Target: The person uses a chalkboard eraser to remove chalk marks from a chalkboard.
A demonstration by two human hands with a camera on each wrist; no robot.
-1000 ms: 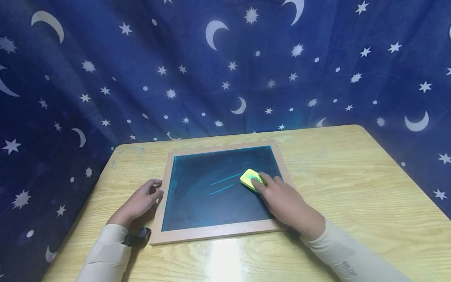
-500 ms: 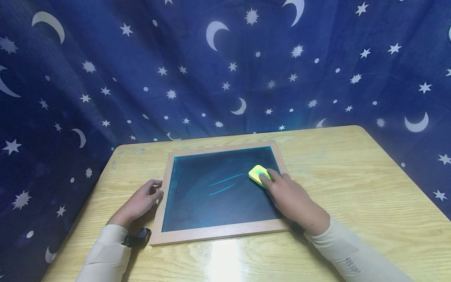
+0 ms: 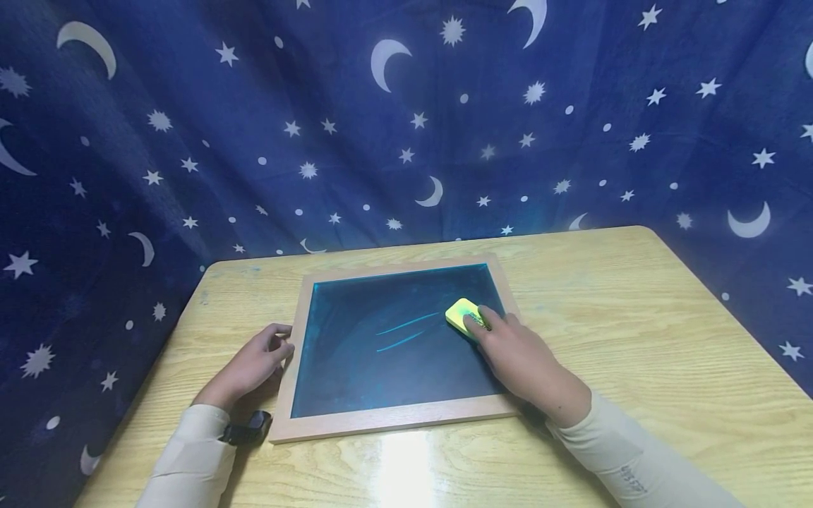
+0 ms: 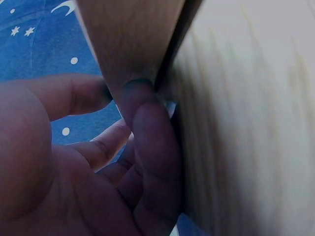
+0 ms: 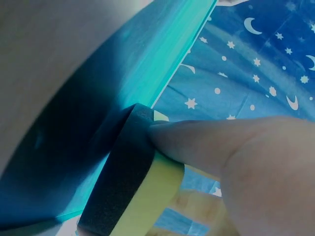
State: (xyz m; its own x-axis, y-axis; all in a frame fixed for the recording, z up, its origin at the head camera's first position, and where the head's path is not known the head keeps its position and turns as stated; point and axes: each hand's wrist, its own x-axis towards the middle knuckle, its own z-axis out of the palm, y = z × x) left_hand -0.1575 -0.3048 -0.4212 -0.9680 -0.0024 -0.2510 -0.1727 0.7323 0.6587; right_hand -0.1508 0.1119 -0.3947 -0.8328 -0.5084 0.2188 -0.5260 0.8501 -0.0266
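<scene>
A wooden-framed dark chalkboard (image 3: 288,384) lies flat on the table, with two faint teal strokes (image 3: 406,331) on its middle. My right hand (image 3: 517,356) grips a yellow eraser (image 3: 460,312) with a dark felt base (image 5: 118,172) and presses it on the board's right part, just right of the strokes. In the right wrist view my thumb (image 5: 197,140) pinches the eraser's side. My left hand (image 3: 254,360) rests on the table at the board's left frame edge, fingers (image 4: 147,128) curled against the wood.
The light wooden table (image 3: 635,317) spreads to the right of the board. A dark blue cloth with moons and stars (image 3: 406,120) hangs behind and around the table. A black wrist strap (image 3: 248,427) sits on my left sleeve.
My right hand slid the eraser to the right and slightly away across the board, then back a touch left. The left hand has stayed put.
</scene>
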